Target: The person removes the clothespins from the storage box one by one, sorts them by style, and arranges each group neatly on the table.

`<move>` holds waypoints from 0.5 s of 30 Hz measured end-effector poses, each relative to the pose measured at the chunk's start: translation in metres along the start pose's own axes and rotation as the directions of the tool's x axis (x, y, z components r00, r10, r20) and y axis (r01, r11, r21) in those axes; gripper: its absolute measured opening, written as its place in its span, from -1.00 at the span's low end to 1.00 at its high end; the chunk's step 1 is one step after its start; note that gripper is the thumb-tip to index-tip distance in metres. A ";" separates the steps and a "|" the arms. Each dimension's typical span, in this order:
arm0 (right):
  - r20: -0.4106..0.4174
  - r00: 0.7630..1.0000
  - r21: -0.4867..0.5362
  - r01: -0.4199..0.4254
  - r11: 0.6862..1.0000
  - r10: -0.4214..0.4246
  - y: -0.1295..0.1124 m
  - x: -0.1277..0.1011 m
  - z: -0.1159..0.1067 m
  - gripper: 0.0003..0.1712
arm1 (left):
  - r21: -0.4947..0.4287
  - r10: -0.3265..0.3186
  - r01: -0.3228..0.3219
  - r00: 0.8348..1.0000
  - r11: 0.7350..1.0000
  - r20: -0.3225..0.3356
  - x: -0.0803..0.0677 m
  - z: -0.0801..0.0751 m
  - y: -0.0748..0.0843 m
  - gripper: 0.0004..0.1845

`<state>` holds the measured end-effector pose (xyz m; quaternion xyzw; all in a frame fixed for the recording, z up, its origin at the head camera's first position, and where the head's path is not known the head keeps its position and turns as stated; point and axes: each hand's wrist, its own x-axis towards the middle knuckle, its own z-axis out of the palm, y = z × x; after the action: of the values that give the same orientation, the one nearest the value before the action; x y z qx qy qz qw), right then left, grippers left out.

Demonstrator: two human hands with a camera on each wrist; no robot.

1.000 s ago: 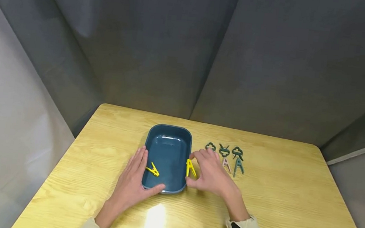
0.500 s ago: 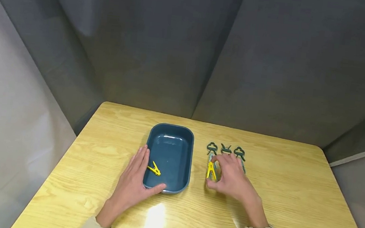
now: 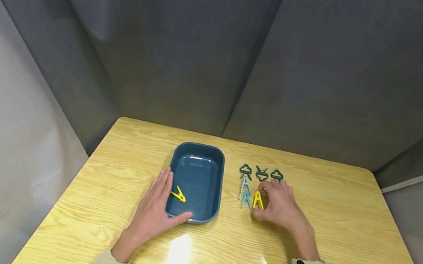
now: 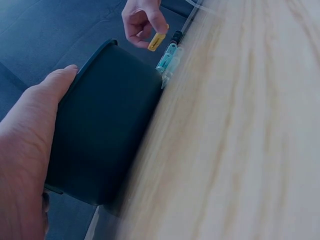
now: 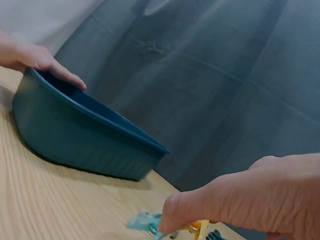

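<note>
A deep, dark blue rectangular plastic tray (image 3: 195,183) sits on the pale wooden table (image 3: 340,231), and everything else lies around it. The left hand (image 3: 154,210) rests against the tray's left side, fingers straight along the wall and the thumb hooked round the near corner. Inside the tray, close to that hand, lies a small yellow plastic clothes peg (image 3: 178,195). To the right of the tray, the right hand (image 3: 280,206) pinches a second yellow plastic peg (image 3: 258,200) between thumb and fingertips, at the table surface. Just between that peg and the tray lie two light blue plastic pegs (image 3: 245,191), and beyond them, towards the tray's far end, stands a row of three dark green round-headed clips (image 3: 261,173).
</note>
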<state>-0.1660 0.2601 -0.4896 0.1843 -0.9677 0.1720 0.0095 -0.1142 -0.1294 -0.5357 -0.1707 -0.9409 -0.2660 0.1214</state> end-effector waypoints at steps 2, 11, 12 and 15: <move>0.010 1.000 -0.002 -0.019 1.000 0.019 0.006 0.000 0.001 -0.38 | 0.001 -0.003 0.003 1.000 1.000 0.001 0.000 0.000 0.000 0.37; 0.043 0.996 -0.037 -0.080 0.996 0.081 0.017 -0.001 0.003 -0.34 | 0.003 -0.010 0.010 1.000 1.000 0.004 0.000 0.000 0.000 0.37; 0.047 0.995 -0.039 -0.083 0.996 0.084 0.018 -0.001 0.004 -0.34 | 0.000 -0.010 0.010 1.000 1.000 0.005 0.000 0.000 0.000 0.36; 0.057 0.994 -0.045 -0.093 0.995 0.095 0.018 -0.001 0.005 -0.35 | -0.001 -0.013 0.013 1.000 1.000 0.009 0.000 -0.001 0.001 0.36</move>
<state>-0.1715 0.2748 -0.5006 0.1431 -0.9785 0.1464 -0.0231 -0.1140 -0.1292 -0.5350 -0.1659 -0.9424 -0.2665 0.1154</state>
